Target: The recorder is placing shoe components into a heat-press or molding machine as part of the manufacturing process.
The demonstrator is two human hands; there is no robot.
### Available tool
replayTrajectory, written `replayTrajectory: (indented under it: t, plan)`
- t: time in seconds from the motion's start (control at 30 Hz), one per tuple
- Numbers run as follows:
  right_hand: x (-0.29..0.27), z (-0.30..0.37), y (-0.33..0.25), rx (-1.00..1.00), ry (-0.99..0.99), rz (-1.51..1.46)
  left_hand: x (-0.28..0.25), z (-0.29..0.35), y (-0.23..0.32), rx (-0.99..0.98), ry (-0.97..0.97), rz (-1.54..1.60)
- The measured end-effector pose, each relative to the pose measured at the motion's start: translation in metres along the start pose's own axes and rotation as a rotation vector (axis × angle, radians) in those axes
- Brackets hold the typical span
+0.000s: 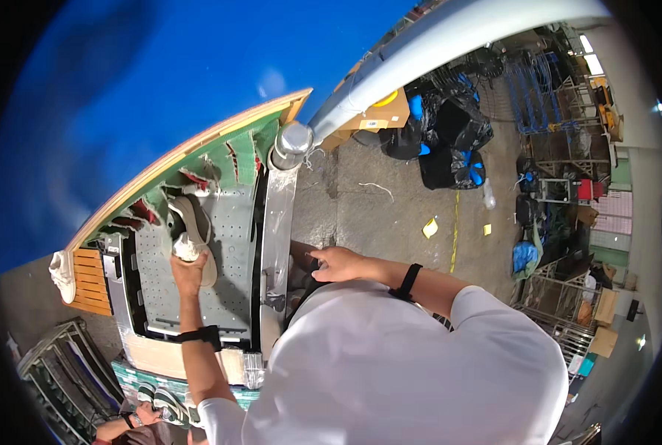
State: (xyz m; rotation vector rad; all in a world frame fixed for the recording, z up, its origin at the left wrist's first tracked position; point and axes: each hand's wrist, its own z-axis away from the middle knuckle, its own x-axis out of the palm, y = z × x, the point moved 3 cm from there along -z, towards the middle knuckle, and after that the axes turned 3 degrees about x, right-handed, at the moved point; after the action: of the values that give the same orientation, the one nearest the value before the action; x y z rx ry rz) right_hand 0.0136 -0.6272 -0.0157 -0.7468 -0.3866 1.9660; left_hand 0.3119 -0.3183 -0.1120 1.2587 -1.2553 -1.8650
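Observation:
My left hand [188,276] is closed around the white end of a pale shoe [189,248] over a perforated metal bed [231,222]. Beside that shoe lie long beige sole-like shapes [209,273]; the hand hides part of them, and I cannot tell how they join. Torn green strips [238,157] with red patches hang at the far end of the bed, under a blue hood. My right hand [340,264] is near my waist, just right of the metal side rail [277,222]. Its fingers are partly curled, and something small and dark shows by the fingertips.
A white shoe [63,276] sits by a slatted wooden rack [90,278] on the left. At lower left, another person's hand [148,412] is at green-and-white sneakers [169,403]. Black bags [453,130] and a cardboard box [386,113] stand on the floor ahead.

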Motion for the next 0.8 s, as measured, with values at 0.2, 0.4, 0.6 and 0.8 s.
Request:
replayTrajectory:
  t: [0.2, 0.4, 0.6, 0.8]
  plan:
    - [0.041, 0.019, -0.02, -0.07, 0.017, 0.072, -0.018, 0.037, -0.002, -0.209, 0.138, 0.139]
    - [0.065, 0.048, -0.043, -0.272, 0.063, -0.116, -0.057, 0.203, -0.007, -0.602, 0.197, 0.82]
    - [0.117, 0.038, -0.063, -0.333, -0.073, -0.097, -0.092, 0.335, 0.071, -0.38, 0.673, 0.431]
    - [0.208, 0.045, -0.159, -0.721, -0.227, 0.327, -0.065, 0.409, 0.018, -0.499, 0.937, -0.164]
